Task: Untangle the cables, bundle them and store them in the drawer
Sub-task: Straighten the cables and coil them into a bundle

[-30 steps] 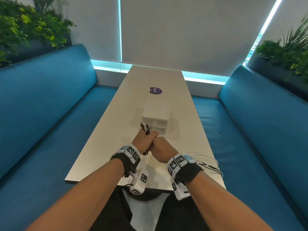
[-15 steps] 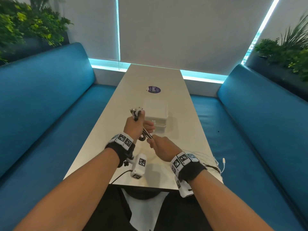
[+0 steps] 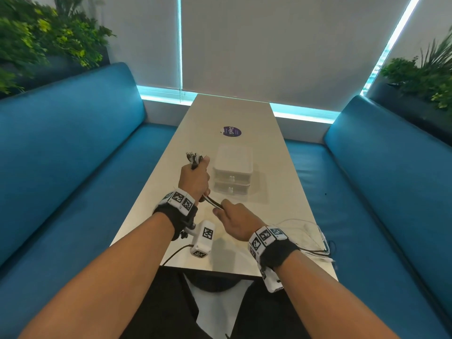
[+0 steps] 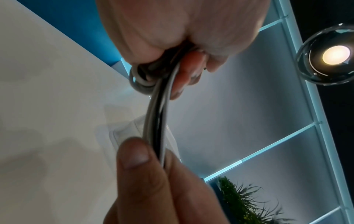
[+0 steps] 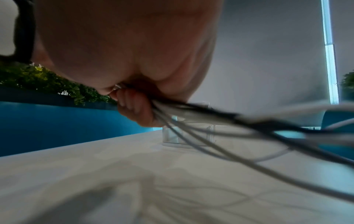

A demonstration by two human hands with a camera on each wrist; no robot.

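Observation:
My left hand (image 3: 195, 177) is raised above the table and grips a bundle of white and black cables (image 3: 212, 201); their plug ends (image 3: 193, 157) stick out above the fist. The same cables (image 4: 159, 115) run down from the left hand (image 4: 172, 45) to my right hand (image 4: 153, 174). My right hand (image 3: 232, 216) pinches the strands lower down, between thumb and fingers. From the right hand (image 5: 138, 109) the loose cables (image 5: 220, 141) trail off to the right. A small white two-drawer box (image 3: 232, 174) stands just beyond the hands, both drawers closed.
Loose white and black cable ends (image 3: 315, 241) lie at the table's (image 3: 281, 204) near right corner, some hanging over the edge. A purple round sticker (image 3: 231, 131) is farther along the table. Blue benches (image 3: 61, 155) flank both sides, with plants behind them.
The hands, pressed together a second ago, have separated. The left hand has risen and moved away with the plug ends; the right stays low, with the cables stretched between them.

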